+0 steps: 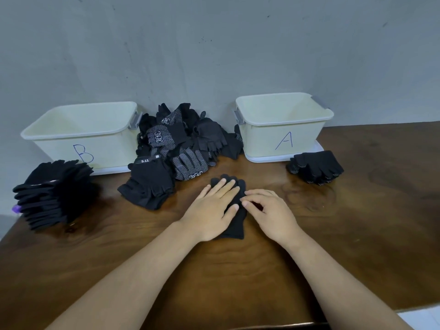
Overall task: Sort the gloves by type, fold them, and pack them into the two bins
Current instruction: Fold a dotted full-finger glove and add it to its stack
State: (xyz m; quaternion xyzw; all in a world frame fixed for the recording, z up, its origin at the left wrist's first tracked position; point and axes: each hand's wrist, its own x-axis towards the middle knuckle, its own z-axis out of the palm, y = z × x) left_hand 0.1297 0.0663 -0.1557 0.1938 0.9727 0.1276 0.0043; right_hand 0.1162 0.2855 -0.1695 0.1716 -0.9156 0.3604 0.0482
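A black knit glove [234,226] lies flat on the wooden table [357,234], fingers pointing away from me. My left hand [212,208] presses it down with straight fingers. My right hand [269,210] rests at the glove's right edge, its fingers curled and pinching the fabric. A pile of unsorted black gloves [183,144], some with white dots, sits between two cream bins. Bin B [81,136] stands at the left and bin A [283,125] at the right; both show bare insides.
A stack of folded black gloves [52,194] lies at the left in front of bin B. A smaller stack of dotted gloves [316,166] lies in front of bin A. A grey wall runs behind the bins.
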